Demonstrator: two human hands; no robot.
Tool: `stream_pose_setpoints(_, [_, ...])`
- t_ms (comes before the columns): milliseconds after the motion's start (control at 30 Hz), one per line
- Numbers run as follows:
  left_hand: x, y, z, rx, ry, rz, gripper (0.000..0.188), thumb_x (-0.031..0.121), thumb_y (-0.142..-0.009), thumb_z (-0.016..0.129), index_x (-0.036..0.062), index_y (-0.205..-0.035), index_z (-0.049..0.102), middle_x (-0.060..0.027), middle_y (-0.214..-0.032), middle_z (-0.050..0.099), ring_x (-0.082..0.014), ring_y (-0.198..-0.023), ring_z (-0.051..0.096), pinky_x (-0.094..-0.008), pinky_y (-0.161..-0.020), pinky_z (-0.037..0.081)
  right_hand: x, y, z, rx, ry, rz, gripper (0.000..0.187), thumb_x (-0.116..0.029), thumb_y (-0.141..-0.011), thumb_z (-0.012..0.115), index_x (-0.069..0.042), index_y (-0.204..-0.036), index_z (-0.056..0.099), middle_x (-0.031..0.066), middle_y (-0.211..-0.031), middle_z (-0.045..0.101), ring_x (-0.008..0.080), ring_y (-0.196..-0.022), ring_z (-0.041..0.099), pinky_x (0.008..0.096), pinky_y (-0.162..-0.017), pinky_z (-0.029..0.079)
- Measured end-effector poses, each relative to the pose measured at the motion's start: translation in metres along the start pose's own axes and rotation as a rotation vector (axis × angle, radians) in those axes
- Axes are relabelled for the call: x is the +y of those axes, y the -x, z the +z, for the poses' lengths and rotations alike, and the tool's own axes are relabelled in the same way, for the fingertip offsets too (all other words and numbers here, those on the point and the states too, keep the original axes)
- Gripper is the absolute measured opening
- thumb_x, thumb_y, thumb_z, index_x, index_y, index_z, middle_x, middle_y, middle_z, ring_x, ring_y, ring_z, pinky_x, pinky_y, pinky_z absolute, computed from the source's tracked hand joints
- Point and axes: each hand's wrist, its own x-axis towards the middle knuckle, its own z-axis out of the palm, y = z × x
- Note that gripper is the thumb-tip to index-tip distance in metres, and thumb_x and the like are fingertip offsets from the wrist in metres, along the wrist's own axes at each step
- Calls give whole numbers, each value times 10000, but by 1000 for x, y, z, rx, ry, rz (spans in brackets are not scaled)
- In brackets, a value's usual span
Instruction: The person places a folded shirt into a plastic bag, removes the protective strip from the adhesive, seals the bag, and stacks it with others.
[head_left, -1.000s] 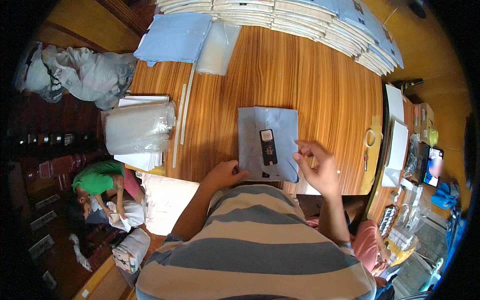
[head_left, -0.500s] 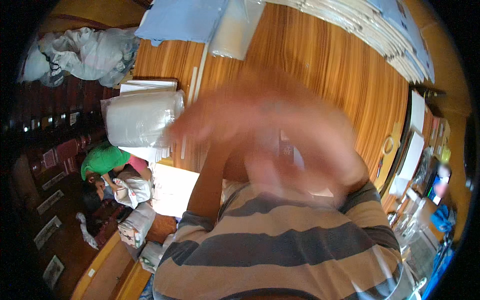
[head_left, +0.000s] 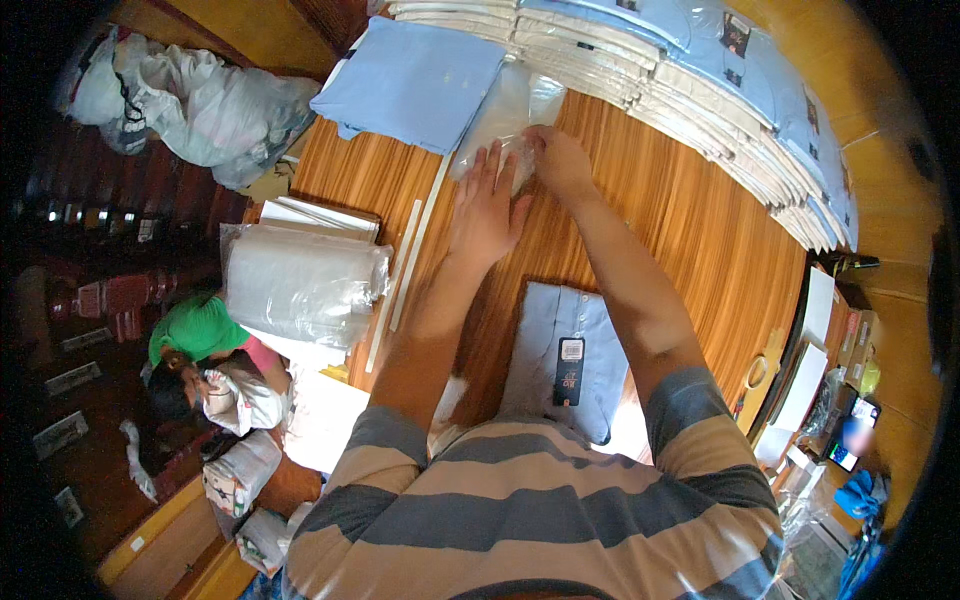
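Note:
My left hand (head_left: 487, 207) lies flat with fingers spread on some clear plastic bags (head_left: 508, 105) at the far side of the wooden table. Beside it, my right hand (head_left: 562, 162) has its fingers closed at the right edge of the same plastic, seemingly pinching it. Close to my body rests a folded blue shirt (head_left: 597, 350), buttons up, bearing a dark hang tag (head_left: 568, 375). Left of the bags is another folded blue garment (head_left: 425, 85).
Folded blue shirts in plastic (head_left: 740, 95) line the far right edge. A pack of clear bags (head_left: 300, 285) sits on the left, near pale strips (head_left: 405, 265). Beyond the left edge, a person in green (head_left: 200, 330) bends over white cloth. A yellow ring-shaped handle (head_left: 757, 372) lies right.
Both hands, blurred near my body before, have reached out to the plastic bags at the far side. The folded shirt and its tag, mostly covered earlier, now show.

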Motion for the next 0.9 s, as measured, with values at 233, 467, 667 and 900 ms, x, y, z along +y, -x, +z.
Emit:
stream_pose_setpoints(233, [-11, -21, 19, -297, -289, -53, 909, 665, -1013, 497, 54, -1654, 292, -225, -1743, 175, -420, -1613, 128, -588, -1293, 66, 9, -24, -61, 755, -888, -100, 316, -307, -1094, 595, -21, -979, 663, 55, -846, 671, 181, -730, 635, 326, -665, 546])
stream_pose_setpoints(467, [64, 1, -59, 324, 326, 256, 1103, 665, -816, 784, 52, -1616, 335, -307, -1667, 276, -477, -1538, 285, -661, -1231, 210, -49, 107, -181, 571, -1226, 152, 292, -318, -1106, 573, -78, -946, 622, 40, -804, 645, 119, -657, 590, 277, -539, 506])
stream_pose_setpoints(667, [115, 7, -105, 223, 323, 660, 362, 299, -905, 813, 84, -1187, 739, -105, -1278, 731, -342, -1208, 679, -508, -1004, 546, -12, 218, -176, 312, -1466, 520, 242, -291, -1071, 616, -59, -1117, 668, 72, -909, 706, 161, -725, 670, 264, -529, 508])
stream_pose_setpoints(900, [142, 40, -157, -116, 463, 553, 159, 135, -940, 773, 41, -1067, 794, -126, -1066, 797, -262, -893, 791, -322, -730, 621, 37, 304, -182, 513, -1161, 457, 263, -214, -1077, 607, -8, -1240, 616, 99, -966, 723, 200, -789, 711, 340, -633, 598])
